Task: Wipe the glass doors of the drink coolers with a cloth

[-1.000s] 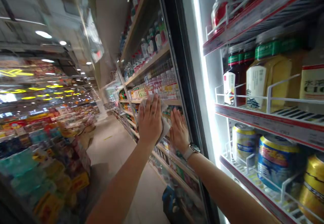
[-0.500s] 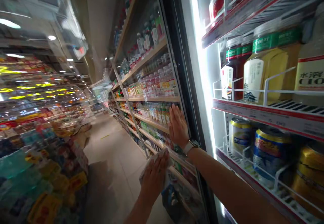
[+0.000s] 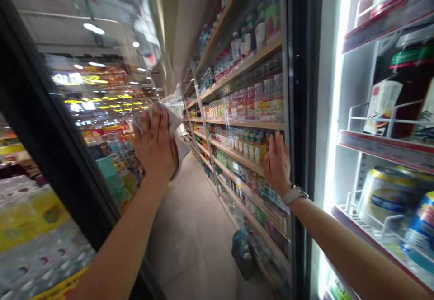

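Observation:
My left hand presses a pale, crumpled cloth against a clear glass door, its fingers lying over the cloth. The door's dark left frame slants across the view beside my left forearm. My right hand lies against the glass near the right-hand dark frame, fingers stretched and the palm turned away from me. It holds nothing, and a watch is on that wrist. Part of the cloth is hidden behind my left hand.
On the right, a lit cooler holds a dark bottle and cans on wire-railed shelves. Through the glass show long wooden shelves of bottles, a tiled aisle, a dark bag-like object and stacked packs.
My left hand and the cloth have moved up and to the left, away from my right hand. The view has turned left, bringing the door's left frame in. My right hand stays by the right-hand frame.

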`<state>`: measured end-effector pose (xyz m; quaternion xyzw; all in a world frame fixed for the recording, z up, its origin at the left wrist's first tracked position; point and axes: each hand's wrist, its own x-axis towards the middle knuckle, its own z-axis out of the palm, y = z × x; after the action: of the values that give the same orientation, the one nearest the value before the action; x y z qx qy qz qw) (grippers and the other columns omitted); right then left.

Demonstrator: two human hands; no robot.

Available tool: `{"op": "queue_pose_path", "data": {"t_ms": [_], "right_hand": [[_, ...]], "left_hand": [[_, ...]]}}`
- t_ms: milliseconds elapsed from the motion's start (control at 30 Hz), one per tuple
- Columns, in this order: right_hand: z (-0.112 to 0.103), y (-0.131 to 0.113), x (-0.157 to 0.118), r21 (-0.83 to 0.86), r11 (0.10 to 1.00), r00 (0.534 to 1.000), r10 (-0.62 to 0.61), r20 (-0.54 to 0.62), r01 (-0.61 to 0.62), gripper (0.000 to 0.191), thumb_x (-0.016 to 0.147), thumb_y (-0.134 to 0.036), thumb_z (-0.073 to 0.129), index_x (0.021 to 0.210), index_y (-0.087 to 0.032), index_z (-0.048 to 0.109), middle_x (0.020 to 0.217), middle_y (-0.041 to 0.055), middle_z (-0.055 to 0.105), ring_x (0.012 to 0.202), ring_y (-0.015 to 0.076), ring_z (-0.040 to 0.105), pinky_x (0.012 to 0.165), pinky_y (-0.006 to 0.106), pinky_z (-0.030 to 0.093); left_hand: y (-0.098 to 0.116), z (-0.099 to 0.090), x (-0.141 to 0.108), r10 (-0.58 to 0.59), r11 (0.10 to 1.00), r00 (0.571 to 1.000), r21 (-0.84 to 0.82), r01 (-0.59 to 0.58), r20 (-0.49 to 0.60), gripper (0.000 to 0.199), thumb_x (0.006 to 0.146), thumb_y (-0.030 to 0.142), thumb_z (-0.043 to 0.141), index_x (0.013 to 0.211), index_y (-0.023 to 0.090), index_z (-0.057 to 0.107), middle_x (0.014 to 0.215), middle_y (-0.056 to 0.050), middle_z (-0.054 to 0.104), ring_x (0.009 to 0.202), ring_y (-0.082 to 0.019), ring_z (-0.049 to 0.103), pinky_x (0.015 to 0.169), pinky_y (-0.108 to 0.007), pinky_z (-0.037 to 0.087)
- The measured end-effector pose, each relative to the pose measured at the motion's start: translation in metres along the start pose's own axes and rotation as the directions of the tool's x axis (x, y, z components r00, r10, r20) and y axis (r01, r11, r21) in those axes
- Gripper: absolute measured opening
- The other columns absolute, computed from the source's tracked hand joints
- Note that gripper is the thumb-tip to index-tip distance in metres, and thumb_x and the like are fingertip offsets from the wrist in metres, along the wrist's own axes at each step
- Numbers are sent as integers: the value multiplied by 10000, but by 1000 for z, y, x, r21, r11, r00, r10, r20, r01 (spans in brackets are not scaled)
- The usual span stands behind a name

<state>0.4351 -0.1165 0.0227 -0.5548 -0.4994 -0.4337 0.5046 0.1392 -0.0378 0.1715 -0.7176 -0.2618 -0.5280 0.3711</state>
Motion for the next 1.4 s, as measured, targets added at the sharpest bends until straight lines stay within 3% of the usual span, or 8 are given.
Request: {"op": "queue_pose_path", "data": {"t_ms": [267,467,533,633,867,967,1067,1400], "right_hand": [[26,-145,12,240,916,927,-356,115,322,690,963,-170,325,1574,-187,5,1607,59,275,1488,212,237,1230,443,197],[50,-157,-1,180,916,916,-382,118,359,687,977,-257,391,1571,-140,67,1595,87,284,1479,230,262,1241,448,105],[53,-155,-2,183,916,917,-380,117,357,699,975,-257,404,1572,-144,57,1600,87,268,1480,232,259,1240,448,102],[55,-154,0,198,914,919,-379,112,353,709,971,-253,425,1571,-144,65,1599,91,272,1479,238,261,1240,441,97],[62,-152,2,180,915,918,-383,105,361,723,970,-263,443,1567,-125,58,1580,107,314,1478,233,264,1241,435,104],[64,-153,1,163,918,918,-382,109,363,706,975,-271,425,1565,-118,69,1579,105,319,1479,226,259,1241,431,106],[65,-154,1,147,919,920,-381,95,365,690,978,-266,412,1564,-113,81,1579,102,318,1478,220,261,1243,426,88],[75,-154,-2,166,924,928,-363,85,346,678,969,-256,429,1564,-125,132,1584,97,313,1483,228,251,1242,434,116]], "left_hand": [[37,21,-130,17,994,1000,109,-16,-6,636,940,194,400,1542,180,195,1529,-76,386,1497,-184,134,1244,-432,100],[31,19,-289,51,991,997,119,-58,66,660,901,165,414,1533,201,226,1467,-26,464,1485,-140,169,1248,-355,109],[24,19,-319,60,988,993,137,-74,100,673,891,152,423,1531,232,230,1445,-9,495,1478,-119,183,1249,-337,110],[4,14,-299,62,980,982,175,-94,181,681,895,119,408,1535,251,216,1451,-19,497,1470,-125,214,1246,-343,128],[-76,7,-80,-341,929,940,148,339,-18,587,989,286,268,1550,169,141,1619,-106,192,1510,-251,76,1217,-523,164],[-91,10,-52,-401,907,912,99,408,-85,578,1004,357,240,1550,187,154,1624,-91,189,1512,-228,74,1233,-501,96],[-85,15,-83,-402,904,912,122,410,-85,575,1014,368,231,1552,195,130,1618,-94,214,1510,-216,89,1234,-497,117],[-8,48,-290,-351,923,936,173,344,7,643,968,181,367,1551,167,96,1603,-146,205,1496,-263,124,1211,-523,230]]}}
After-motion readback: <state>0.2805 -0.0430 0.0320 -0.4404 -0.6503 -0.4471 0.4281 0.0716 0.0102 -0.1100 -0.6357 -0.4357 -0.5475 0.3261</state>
